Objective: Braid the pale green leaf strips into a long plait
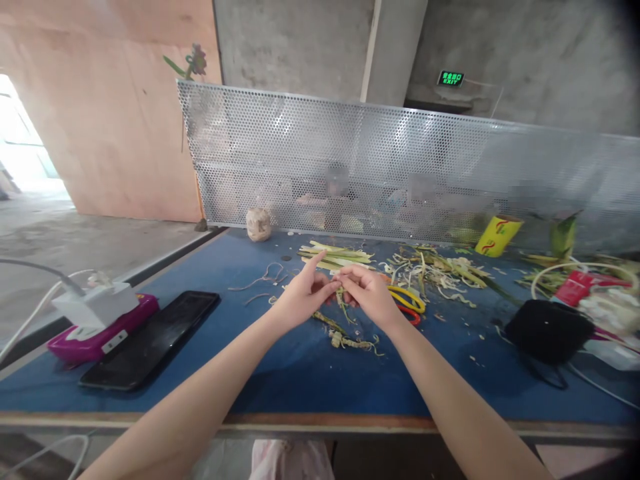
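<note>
My left hand [303,293] and my right hand [367,292] meet fingertip to fingertip over the middle of the table. Both are closed in a pinch, with one left finger sticking up. From between them hangs a thin green plant strip [343,305], its upper end hidden by the fingers. Just below lies a knotted plant-fibre piece [345,340] with curly ends. Beyond the hands is a bundle of pale green leaf strips [345,255]. Scissors with yellow and red handles [410,301] rest beside my right wrist, partly covered by it.
On the blue table [320,387], a black phone [153,340] and a purple power strip [107,330] with a white charger lie left. Plant scraps [440,270], a yellow can [497,235] and a black pouch [547,331] are right. A perforated metal screen [310,153] stands behind.
</note>
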Tool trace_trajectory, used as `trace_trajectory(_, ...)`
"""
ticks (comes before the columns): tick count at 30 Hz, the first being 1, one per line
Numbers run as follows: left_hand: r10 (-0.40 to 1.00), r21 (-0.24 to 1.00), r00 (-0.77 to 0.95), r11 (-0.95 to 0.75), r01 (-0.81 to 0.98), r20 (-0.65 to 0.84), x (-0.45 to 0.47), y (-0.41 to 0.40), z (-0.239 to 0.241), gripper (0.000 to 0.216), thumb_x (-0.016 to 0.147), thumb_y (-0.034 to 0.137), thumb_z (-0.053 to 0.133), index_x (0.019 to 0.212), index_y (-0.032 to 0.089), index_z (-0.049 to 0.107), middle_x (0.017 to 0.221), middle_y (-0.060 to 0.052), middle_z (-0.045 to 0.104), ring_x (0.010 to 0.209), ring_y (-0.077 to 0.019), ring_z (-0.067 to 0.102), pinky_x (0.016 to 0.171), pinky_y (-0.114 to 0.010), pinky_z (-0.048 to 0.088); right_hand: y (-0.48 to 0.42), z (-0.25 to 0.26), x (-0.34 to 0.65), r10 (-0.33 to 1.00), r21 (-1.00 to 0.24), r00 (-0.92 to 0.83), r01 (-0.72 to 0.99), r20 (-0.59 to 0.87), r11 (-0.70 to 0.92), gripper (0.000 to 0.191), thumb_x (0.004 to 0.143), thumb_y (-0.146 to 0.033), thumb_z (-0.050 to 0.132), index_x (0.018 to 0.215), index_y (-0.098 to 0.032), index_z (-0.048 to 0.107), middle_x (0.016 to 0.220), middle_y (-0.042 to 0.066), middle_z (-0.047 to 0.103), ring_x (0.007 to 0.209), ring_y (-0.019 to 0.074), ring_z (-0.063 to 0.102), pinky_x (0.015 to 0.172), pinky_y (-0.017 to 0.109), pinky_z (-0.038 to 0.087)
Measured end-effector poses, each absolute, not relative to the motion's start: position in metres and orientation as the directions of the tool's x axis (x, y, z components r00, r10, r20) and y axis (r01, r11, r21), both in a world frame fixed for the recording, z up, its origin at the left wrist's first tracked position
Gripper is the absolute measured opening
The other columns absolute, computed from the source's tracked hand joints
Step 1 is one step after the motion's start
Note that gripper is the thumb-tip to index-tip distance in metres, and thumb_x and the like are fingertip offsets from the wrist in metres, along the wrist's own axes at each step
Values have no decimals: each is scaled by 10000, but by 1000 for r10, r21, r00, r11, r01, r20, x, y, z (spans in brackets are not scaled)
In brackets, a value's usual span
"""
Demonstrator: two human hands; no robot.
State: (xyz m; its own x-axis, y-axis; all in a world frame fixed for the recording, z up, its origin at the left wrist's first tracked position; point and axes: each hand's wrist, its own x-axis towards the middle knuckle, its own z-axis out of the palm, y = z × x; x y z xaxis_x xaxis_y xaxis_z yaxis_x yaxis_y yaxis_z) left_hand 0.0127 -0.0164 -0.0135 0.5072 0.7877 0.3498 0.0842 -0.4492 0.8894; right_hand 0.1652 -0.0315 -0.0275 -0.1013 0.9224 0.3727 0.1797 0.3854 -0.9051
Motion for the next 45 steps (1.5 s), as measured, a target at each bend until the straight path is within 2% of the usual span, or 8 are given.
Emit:
trace_trajectory(10,704,865,586,-502,12,400,15,-21,-20,741,752,196,554,1366,191,139,567,73,447,542,-82,468,548,-225,387,-37,-20,168,864,-832,-136,233,485,504,148,742,-309,558,674,-178,573,513,-39,488,435,76,422,428,208,330)
trace_trajectory(15,672,832,585,-555,-9,454,22,-25,-28,789,772,163,512,1383,182,14,569,79,420,533,-70,431,554,-221,370,-33,-27,165,876,-864,19,171,483,473,183,745,-347,550,679,-177,557,419,-73,374,367,67,335,375,204,266)
trace_trajectory(18,669,813,583,-581,25,461,24,-25,-32,781,777,158,500,1384,185,10,561,82,407,524,-68,417,545,-217,364,-30,-31,164,892,-888,49,135,449,439,193,735,-360,562,684,-174,559,405,-75,367,359,65,319,372,207,259)
trace_trajectory(25,763,879,516,-475,40,389,19,-24,-21,686,808,251,476,1366,153,89,641,21,548,571,-91,515,545,-226,411,-33,-22,170,908,-918,-147,-2,392,396,230,790,-344,489,978,-212,507,443,-84,365,399,83,316,409,222,270)
trace_trajectory(29,810,883,442,-463,78,386,15,-19,-18,594,820,336,452,1323,155,195,599,36,526,490,-79,486,472,-207,394,-36,-20,169,883,-898,-201,32,424,438,257,795,-304,484,1037,-228,439,475,-84,363,432,95,324,437,236,268)
trace_trajectory(35,818,924,518,-362,123,251,14,-12,-24,679,741,331,564,1285,164,193,548,77,506,362,-73,453,382,-202,383,-29,-29,169,931,-946,-260,128,258,298,212,781,-358,490,925,-202,481,470,-91,337,401,79,313,420,226,284)
trace_trajectory(41,771,884,540,-457,101,337,12,-12,-20,625,735,297,575,1264,159,273,599,58,509,464,-64,444,442,-189,376,-21,-35,180,966,-922,-86,287,244,259,363,767,-539,446,654,-195,451,481,-66,328,408,69,300,399,211,229)
trace_trajectory(45,769,878,533,-469,96,352,12,-11,-19,551,758,300,550,1239,170,316,611,51,497,454,-56,414,439,-190,345,-24,-33,178,960,-974,-270,189,69,123,419,731,-582,468,579,-203,374,445,-80,262,377,58,240,380,208,184)
